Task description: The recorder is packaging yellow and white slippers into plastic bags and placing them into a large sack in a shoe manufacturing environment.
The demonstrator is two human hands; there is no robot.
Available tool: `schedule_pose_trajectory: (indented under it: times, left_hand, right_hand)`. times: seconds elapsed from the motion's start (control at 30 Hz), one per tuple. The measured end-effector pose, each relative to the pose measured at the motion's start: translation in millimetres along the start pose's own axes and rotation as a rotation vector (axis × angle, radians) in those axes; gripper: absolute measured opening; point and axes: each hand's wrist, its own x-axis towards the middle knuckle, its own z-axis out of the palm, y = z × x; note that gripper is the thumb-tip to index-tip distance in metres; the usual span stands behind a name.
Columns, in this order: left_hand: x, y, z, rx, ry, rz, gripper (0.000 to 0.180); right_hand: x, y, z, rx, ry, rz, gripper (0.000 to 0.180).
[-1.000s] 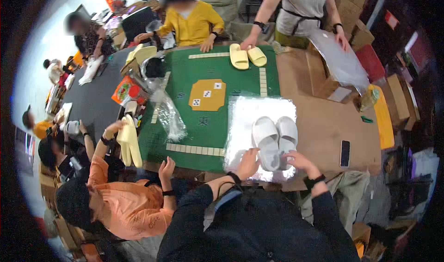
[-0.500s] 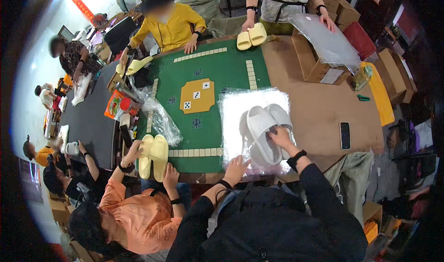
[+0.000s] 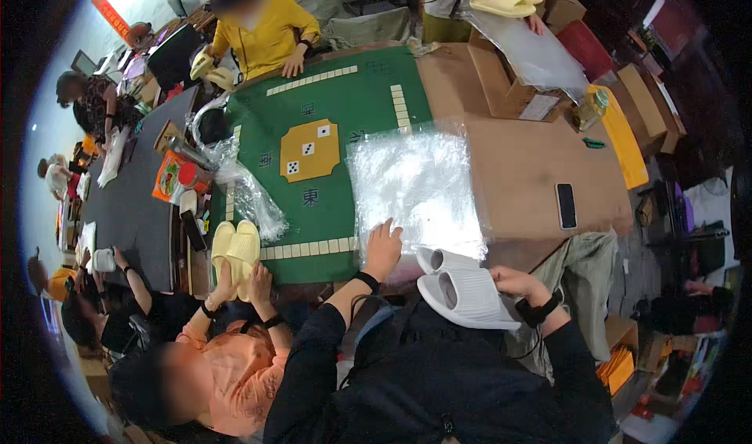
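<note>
My left hand [image 3: 383, 250] lies over the near edge of a stack of clear plastic bags [image 3: 413, 193], fingers apart and holding nothing. The bags shine white under the light. At the near edge of the table, in front of my body, a pair of light grey slide slippers [image 3: 470, 297] is gripped at its right side by my right hand [image 3: 515, 282]. One slipper rests against the other, and part of the far one is hidden. My right fingertips are partly covered by the slippers.
On the left, a person in orange holds pale yellow slippers [image 3: 236, 248]. A green mat [image 3: 329, 224] bears rows of tiles. To the right lie a black phone [image 3: 565, 206] and a glass jar [image 3: 589, 111]; an open carton [image 3: 521, 103] holds plastic sheets.
My right hand has drawn the grey slippers off the bags toward my body and turned them. Across the table, a person has raised yellow slippers over the carton. The view has shifted slightly.
</note>
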Motion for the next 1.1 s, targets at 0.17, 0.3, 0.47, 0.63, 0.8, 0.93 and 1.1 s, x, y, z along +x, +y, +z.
schedule_pose_trajectory:
  times: [0.17,0.3,0.47,0.63,0.8,0.93,1.1]
  left_hand:
    - [-6.4,-8.3,4.3,0.256,-0.167,0.346,0.021]
    - [-18.9,-11.4,20.7,0.114,-0.531,0.165,0.036]
    - [-32.9,-9.0,39.7,0.357,-0.382,0.227,0.037]
    - [-33.5,-6.8,29.6,0.095,-0.143,0.184,0.024]
    - [-8.9,9.6,13.2,-0.213,-0.004,-0.108,0.013]
    - [-1.1,18.8,2.4,-0.423,0.079,-0.304,0.010]
    - [-2.7,12.8,0.3,-0.646,0.187,-0.418,0.012]
  right_hand:
    - [-0.8,18.2,-1.0,0.053,0.044,0.097,0.024]
    - [-4.1,30.3,3.1,0.104,0.101,0.057,0.030]
    - [-4.5,41.9,4.9,0.125,0.105,0.019,0.031]
    - [-5.1,45.0,8.9,0.072,0.081,0.048,0.031]
    - [1.6,44.5,18.9,0.087,0.026,0.036,0.029]
    - [8.3,40.8,24.8,0.125,0.086,0.009,0.029]
    - [11.6,50.4,17.8,0.069,0.101,0.052,0.028]
